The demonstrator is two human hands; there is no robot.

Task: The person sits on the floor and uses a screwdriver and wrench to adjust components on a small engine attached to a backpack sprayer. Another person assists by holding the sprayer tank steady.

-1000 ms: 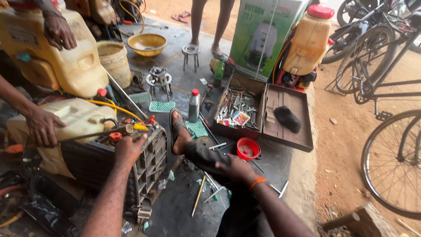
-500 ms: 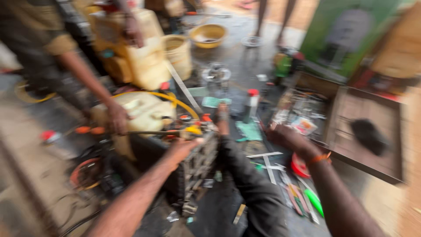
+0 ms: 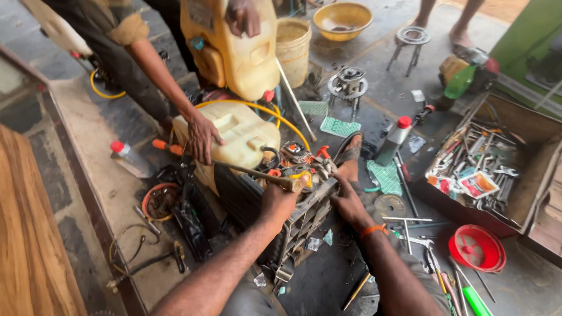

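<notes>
My left hand (image 3: 278, 202) is closed around a wooden tool handle (image 3: 252, 174) that lies across a small engine assembly (image 3: 301, 164) with red and yellow parts. My right hand (image 3: 349, 203) sits just right of it, fingers curled over the edge of the black ribbed frame (image 3: 304, 225) that carries the engine. A sandalled foot (image 3: 350, 155) rests beside the engine. Another person's hand (image 3: 202, 137) presses on a pale yellow tank (image 3: 243, 134). A second hand of theirs (image 3: 243, 16) holds a large yellow tank (image 3: 231, 58) upright behind it.
An open wooden toolbox (image 3: 530, 193) full of wrenches stands at the right, with a red round lid (image 3: 477, 248) and screwdrivers (image 3: 462, 287) in front of it. A red-capped bottle (image 3: 394, 140), green pads (image 3: 339, 126), a bucket (image 3: 291, 41) and a yellow bowl (image 3: 342, 20) lie behind. Wooden boards (image 3: 29, 234) run along the left.
The view swung left and steadied. My right hand moved from my knee to the frame's edge. My left hand, earlier resting on the engine, now grips the wooden handle.
</notes>
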